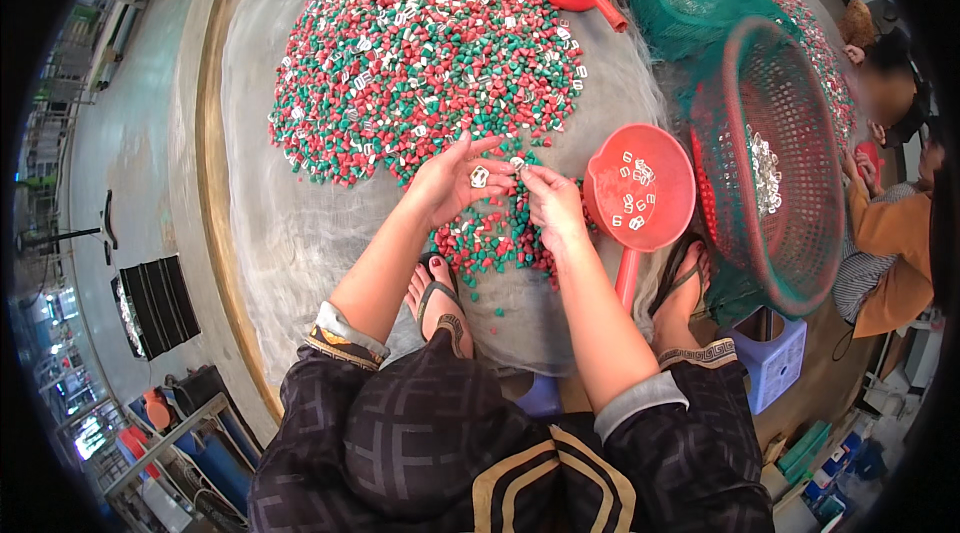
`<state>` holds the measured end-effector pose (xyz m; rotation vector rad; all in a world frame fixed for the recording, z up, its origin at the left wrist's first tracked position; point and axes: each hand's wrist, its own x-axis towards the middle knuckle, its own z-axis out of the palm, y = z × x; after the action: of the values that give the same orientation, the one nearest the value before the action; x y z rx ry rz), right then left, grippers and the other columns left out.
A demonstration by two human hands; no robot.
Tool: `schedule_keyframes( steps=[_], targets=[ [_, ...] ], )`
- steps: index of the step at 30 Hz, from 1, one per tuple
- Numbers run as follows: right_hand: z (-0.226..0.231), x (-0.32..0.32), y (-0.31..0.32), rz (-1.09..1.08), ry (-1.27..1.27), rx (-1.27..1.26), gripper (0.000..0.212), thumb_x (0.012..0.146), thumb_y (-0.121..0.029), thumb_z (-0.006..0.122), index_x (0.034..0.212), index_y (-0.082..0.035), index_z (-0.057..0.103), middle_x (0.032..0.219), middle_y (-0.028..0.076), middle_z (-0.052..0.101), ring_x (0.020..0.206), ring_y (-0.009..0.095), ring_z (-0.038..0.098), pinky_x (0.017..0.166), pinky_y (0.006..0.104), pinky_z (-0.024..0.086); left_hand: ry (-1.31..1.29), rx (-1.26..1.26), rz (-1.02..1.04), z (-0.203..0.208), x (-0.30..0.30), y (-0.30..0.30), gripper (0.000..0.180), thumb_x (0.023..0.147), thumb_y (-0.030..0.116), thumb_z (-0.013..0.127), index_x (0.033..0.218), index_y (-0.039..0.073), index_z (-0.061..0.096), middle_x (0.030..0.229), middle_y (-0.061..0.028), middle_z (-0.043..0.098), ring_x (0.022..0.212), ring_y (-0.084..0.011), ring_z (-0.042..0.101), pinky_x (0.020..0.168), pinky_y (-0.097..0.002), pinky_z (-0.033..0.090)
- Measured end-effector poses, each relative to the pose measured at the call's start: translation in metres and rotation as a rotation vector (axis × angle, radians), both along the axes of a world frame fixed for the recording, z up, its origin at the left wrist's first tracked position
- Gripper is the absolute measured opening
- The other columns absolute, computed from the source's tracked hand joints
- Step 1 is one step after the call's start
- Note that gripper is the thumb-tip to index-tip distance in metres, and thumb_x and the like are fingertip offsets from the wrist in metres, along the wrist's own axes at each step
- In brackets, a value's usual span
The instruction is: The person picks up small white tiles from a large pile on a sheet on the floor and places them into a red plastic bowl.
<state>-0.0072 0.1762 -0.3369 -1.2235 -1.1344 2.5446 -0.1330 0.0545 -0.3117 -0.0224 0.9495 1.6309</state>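
The left hand (455, 178) is spread palm up, with silver-coloured flat pieces (479, 176) lying on it. Just beside its fingertips, the right hand (552, 203) pinches a small pale piece (517, 163) between thumb and finger. Beyond both hands spreads a pile of red, green and white bits (420, 63); right of the right hand lies a red scoop (672, 208).

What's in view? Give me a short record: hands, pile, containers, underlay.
left hand: open, pale buckle-shaped pieces on it
right hand: fingertips pinching a small pale piece by the left fingers
pile: small red, green and white pieces, pale buckle shapes mixed in
near red dipper: loose pale buckle shapes inside
far red dipper: more inside
mesh basket: tilted, pale pieces inside
underlay: translucent sheet
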Motion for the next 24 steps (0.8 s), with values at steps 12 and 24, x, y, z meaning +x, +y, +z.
schedule_keyframes(
  steps=[12,24],
  targets=[
    [0.077,0.033,0.160,-1.017,0.377,0.181,0.018,0.086,-0.024,0.057,0.090,-0.007,0.054,0.048,-0.007,0.024,0.040,0.005,0.022,0.037,0.0207,0.017,-0.044,0.115,-0.047,0.014,0.002,0.005,0.064,0.093,0.048,0.030,0.134,0.000,0.027,0.111,-0.0242,0.053,0.108,-0.0348,0.051,0.090,-0.0395,0.045],
    [0.073,0.060,0.142,-0.525,0.956,-0.272,0.085,0.080,-0.073,0.018,0.136,-0.011,0.030,0.128,0.022,0.041,0.113,0.036,0.045,0.089,0.0463,0.039,0.029,0.075,-0.147,0.023,0.012,0.015,0.064,0.092,0.048,0.030,0.136,0.001,0.025,0.110,-0.0230,0.054,0.108,-0.0354,0.052,0.087,-0.0383,0.046]
  ],
)
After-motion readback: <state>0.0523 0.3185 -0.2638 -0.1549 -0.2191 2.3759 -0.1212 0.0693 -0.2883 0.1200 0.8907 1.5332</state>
